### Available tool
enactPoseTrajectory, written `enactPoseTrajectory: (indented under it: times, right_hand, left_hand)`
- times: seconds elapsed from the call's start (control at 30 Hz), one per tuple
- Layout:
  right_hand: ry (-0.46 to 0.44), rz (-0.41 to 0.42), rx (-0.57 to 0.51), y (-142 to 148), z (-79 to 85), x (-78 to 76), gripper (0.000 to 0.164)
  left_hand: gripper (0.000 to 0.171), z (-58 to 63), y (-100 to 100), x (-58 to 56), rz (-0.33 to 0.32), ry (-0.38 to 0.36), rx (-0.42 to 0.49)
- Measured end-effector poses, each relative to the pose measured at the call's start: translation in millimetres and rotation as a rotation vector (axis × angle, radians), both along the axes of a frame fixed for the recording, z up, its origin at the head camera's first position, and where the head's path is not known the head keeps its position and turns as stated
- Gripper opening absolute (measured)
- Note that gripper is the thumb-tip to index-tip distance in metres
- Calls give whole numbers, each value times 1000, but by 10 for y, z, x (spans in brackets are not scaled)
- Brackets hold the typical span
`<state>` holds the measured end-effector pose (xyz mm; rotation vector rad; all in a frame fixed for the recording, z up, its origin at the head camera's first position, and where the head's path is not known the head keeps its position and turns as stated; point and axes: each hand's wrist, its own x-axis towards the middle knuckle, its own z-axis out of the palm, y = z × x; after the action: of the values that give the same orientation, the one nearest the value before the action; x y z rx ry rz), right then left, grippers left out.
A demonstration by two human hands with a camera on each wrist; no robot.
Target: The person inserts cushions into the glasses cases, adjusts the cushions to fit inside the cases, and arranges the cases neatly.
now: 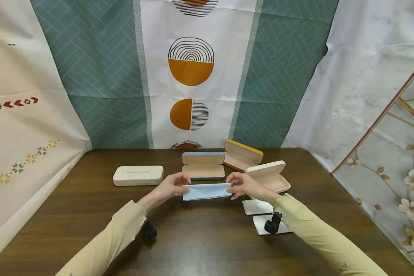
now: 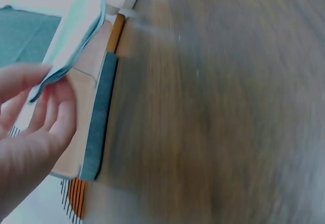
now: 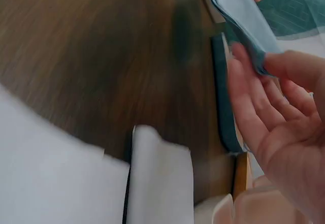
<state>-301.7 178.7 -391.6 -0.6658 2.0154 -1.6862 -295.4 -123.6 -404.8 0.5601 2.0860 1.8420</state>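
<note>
A light blue cloth (image 1: 207,191), folded into a long strip, is stretched level between both hands above the table. My left hand (image 1: 174,185) pinches its left end between thumb and fingers. At the other end, my right hand (image 1: 240,185) pinches the cloth the same way. In the left wrist view, the folded layers of the cloth (image 2: 76,28) show along its edge. Just behind the hands stands an open glasses case (image 1: 203,170), blue-grey outside with a beige lining. An open cream glasses case (image 1: 269,176) lies beyond the right hand.
A closed white glasses case (image 1: 138,175) lies at the left. Behind, on the right, an open yellow glasses case (image 1: 241,154) touches the blue-grey one. Two folded white cloths, one farther back (image 1: 257,207) and one nearer (image 1: 262,225), lie under the right forearm on the wooden table (image 1: 193,245).
</note>
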Motion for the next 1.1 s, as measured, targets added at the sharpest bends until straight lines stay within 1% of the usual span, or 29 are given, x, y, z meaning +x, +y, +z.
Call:
enactPoseTrajectory:
  times: [0.1, 0.2, 0.3, 0.47, 0.53, 0.57, 0.67, 0.77, 0.9, 1.03, 1.1]
  right_hand:
    - [-17, -86, -66, -39, -17, -3, 26]
    - [-7, -150, -89, -65, -37, 5, 28]
    - [15, -214, -101, -89, -61, 7, 27]
    - [50, -350, -166, -178, -112, -13, 25]
    - [57, -391, -198, -222, -132, -32, 23]
    - [57, -410, -213, -244, -142, -43, 22]
    - [64, -463, -220, -302, -160, -73, 18]
    - [78, -515, -195, -340, -164, -99, 14]
    - [93, -568, -143, -369, -154, -132, 18]
    - [93, -611, -126, -412, -141, -195, 20]
    - [108, -626, -126, -442, -136, -239, 20]
  left_hand:
    - [22, -28, 36, 4, 123, -4, 93]
    - [16, -44, 107, 8, 246, -5, 162]
    - [14, -52, 181, 3, 349, -20, 182]
    - [19, -64, 236, -1, 459, -57, 183]
    - [22, -65, 235, -5, 483, -61, 177]
    - [22, -65, 232, -12, 481, -60, 177]
    - [25, -57, 219, -42, 465, -54, 179]
    - [27, -41, 212, -81, 444, -47, 192]
    - [25, -23, 210, -135, 482, -53, 200]
    - [24, -20, 215, -195, 521, -57, 174]
    - [25, -18, 212, -232, 533, -55, 161]
